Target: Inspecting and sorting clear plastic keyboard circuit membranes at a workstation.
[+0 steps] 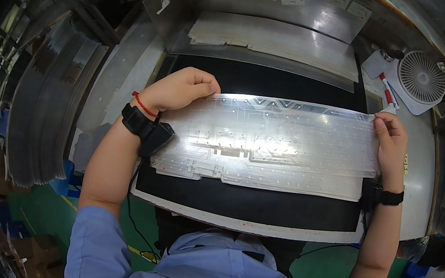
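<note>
Black flat matting (281, 209) covers the middle of the workbench. With thumb against curled fingers, the left hand (187, 87) pinches the upper left corner of a shiny, translucent plastic sheet with silvery circuit traces (294, 130); the right hand (391, 144) pinches its upper right corner. It stretches between them over the matting. Glare blurs its middle; some left fingertips are hidden.

Pale workbench (417, 187), black mat (258, 207) on top. On mat: clear circuit-patterned plastic sheets (286, 178), overlapping. Behind: metal plate (303, 70) bearing another sheet stack (285, 39). Bench right side: white fan (422, 77), red-and-white marker (387, 95) near it.
</note>
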A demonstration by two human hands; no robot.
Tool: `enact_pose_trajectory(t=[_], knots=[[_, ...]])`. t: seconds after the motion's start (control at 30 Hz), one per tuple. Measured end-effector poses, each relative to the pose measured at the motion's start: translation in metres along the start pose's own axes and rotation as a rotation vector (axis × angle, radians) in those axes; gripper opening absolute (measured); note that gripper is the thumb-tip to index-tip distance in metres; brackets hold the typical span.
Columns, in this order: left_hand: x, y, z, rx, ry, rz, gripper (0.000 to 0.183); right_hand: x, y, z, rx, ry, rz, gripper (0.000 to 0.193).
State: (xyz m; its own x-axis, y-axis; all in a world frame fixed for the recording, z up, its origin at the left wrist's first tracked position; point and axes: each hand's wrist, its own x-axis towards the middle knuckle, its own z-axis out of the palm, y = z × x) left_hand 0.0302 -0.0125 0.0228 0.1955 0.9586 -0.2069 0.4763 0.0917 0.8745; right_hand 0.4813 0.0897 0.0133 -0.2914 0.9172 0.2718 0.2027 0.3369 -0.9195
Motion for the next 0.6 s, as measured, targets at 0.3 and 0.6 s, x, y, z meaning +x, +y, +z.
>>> enact_pose_trajectory(t=[0.3,0.6], knots=[[-0.0010,0.0026,0.0020,0.096,-0.051,0.108,0.017,-0.0008,-0.0020,0.0016,-0.012,-0.001,0.000,0.013],[-0.0015,0.0045,0.0015,0.082,-0.035,0.053,0.012,-0.0008,-0.0006,0.0003,-0.006,-0.006,-0.005,0.014]])
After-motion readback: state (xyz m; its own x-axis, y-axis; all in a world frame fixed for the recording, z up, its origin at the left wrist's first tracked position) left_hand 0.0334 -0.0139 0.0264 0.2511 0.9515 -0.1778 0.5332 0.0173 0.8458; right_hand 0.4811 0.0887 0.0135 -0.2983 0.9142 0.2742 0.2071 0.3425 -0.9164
